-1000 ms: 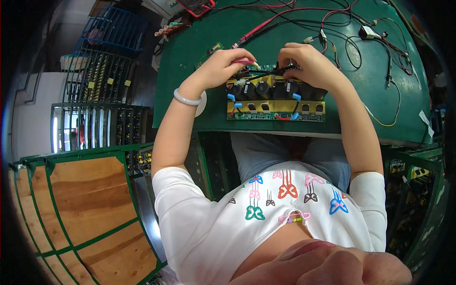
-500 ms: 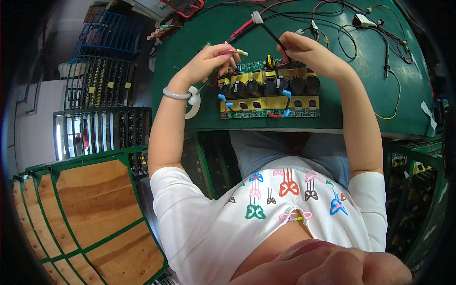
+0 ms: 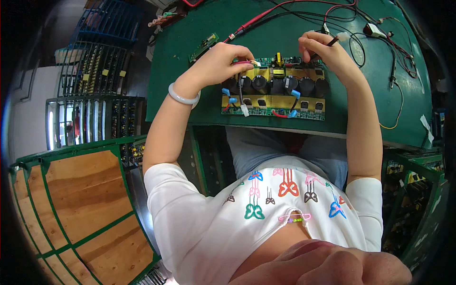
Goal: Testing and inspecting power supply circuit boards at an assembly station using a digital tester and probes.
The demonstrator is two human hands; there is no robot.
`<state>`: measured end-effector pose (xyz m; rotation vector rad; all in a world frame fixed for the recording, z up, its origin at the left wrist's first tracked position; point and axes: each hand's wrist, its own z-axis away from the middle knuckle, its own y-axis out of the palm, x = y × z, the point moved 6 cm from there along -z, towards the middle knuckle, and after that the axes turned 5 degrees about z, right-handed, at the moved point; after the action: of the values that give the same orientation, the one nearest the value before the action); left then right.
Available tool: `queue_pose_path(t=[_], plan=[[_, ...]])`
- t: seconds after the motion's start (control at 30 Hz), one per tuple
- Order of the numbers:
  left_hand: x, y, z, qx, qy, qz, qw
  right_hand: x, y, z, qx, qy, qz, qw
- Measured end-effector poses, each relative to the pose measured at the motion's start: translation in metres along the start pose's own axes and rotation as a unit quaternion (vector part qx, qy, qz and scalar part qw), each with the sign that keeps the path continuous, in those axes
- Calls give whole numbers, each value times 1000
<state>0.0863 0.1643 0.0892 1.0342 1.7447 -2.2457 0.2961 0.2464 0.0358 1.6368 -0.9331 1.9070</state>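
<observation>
A green circuit board (image 3: 280, 115) lies near the table's front edge, carrying several black capacitors and yellow-wrapped parts. Over its back left part, my left hand (image 3: 223, 61) pinches a thin pinkish cable (image 3: 244, 62) with a small white connector. From under that hand a black lead with a white connector (image 3: 244, 110) hangs down across the board. At the back right edge of the board, my right hand (image 3: 327, 50) is closed on a slim black stick-like piece (image 3: 334, 41) with a whitish end; its kind is unclear. The right fingertips hide its lower end.
Behind my left hand lies a small narrow green circuit board (image 3: 204, 46). Red and black test leads (image 3: 256, 20) run across the back of the green table (image 3: 175, 102), tangling at the right. Racks of boards (image 3: 95, 118) and a wood-panelled green frame (image 3: 90, 190) stand at the left.
My left hand has moved right over the board with its cable, and the white-ended black lead now lies across it. My right hand has moved right, its black piece tilting from left to right.
</observation>
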Motion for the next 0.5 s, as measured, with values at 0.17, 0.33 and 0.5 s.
queue_pose_path(t=[0.17,0.33,0.5], plan=[[-13,7,-3,-49,75,-103,991,0,2,1,-3,13,11,1000],[-21,15,-13,-67,109,-202,971,6,3,4,-5,2,10,1000],[-23,22,-18,-67,92,-171,979,0,1,0,-9,10,30,999]])
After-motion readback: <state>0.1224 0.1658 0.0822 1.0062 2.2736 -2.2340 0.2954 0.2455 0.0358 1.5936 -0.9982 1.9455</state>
